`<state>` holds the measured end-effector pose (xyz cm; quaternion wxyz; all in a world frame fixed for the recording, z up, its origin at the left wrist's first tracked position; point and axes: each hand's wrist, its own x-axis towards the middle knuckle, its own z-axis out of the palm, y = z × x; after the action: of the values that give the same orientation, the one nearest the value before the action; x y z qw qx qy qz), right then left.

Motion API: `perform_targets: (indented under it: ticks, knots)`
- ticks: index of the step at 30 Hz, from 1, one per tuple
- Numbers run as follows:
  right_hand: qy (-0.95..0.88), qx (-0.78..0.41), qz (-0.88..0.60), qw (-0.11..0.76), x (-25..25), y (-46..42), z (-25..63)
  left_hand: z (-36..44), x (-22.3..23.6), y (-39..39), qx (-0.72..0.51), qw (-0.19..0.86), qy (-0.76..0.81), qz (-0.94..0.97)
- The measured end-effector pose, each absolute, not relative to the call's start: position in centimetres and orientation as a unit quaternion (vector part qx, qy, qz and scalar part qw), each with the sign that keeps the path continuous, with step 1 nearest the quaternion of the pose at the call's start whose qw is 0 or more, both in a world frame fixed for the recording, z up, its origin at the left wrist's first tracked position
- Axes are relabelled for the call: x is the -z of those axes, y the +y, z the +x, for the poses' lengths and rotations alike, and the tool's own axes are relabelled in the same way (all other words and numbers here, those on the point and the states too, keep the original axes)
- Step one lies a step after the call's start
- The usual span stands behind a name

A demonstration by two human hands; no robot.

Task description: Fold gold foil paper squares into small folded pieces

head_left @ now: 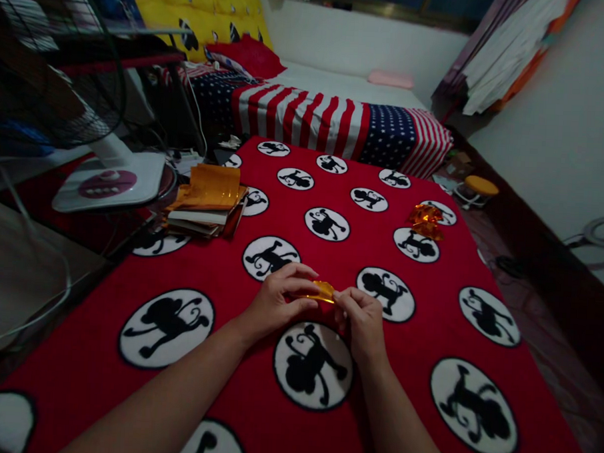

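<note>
Item, left hand (282, 294): yours, thumb and fingers curled around the left end of the foil; how firmly they press, you cannot tell.

Item, right hand (362, 317): yours, thumb and fingertips pinching the foil's right end.

Item, gold foil piece (324, 292): one, narrow, shiny, between your two hands, just above or touching the red cloth (330, 268). You hold it at both ends, probably so that neither end slips and the middle stays in your sight.

Item, paper stack (215, 184): beyond your left hand and to its left, gold sheets uppermost, pale edges beneath, layers askew. Its place seems chosen for your left hand's reach, clear of your forearms.

Item, crumpled gold pieces (426, 220): a small heap, beyond your right hand and to its right. Lying well apart from the stack, they seem set aside so the two do not mix; their exact count is hard to tell.

Item, fan (108, 181): white base, farther left of your left hand than the stack, off the cloth, perhaps to leave your working space free.
</note>
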<state>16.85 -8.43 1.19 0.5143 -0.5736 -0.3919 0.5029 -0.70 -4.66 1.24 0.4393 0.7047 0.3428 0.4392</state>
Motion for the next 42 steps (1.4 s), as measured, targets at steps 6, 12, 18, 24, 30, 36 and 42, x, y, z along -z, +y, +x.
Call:
perform_targets:
  ticks: [6, 12, 18, 24, 30, 36, 42]
  knots:
    - [-0.445, -0.475, -0.569, 0.503, -1.4, -8.4, 17.1, -0.7, -0.8, -4.3, -0.467, 0.381, 0.378, 0.702]
    - [-0.465, -0.47, -0.539, 0.522, -1.5, -8.6, 16.1, -0.8, -1.1, -4.4, -0.444, 0.439, 0.454, 0.635]
    - [-0.436, -0.45, -0.551, 0.552, -1.4, -9.0, 15.6, -0.3, -1.0, -4.5, -0.445, 0.604, 0.421, 0.51]
    - [-0.417, -0.479, -0.536, 0.556, -1.2, -8.9, 15.3, -0.4, -0.7, -4.2, -0.428, 0.646, 0.415, 0.477]
    - [-0.4, -0.523, -0.512, 0.551, -1.4, -8.8, 14.5, -0.3, -0.7, -4.2, -0.448, 0.654, 0.421, 0.441]
    - [-0.389, -0.522, -0.522, 0.551, -1.6, -8.7, 14.6, -0.4, -1.0, -4.1, -0.448, 0.672, 0.417, 0.417]
    - [-0.385, -0.52, -0.526, 0.552, -1.1, -8.6, 14.7, -0.4, -1.0, -4.1, -0.457, 0.629, 0.453, 0.436]
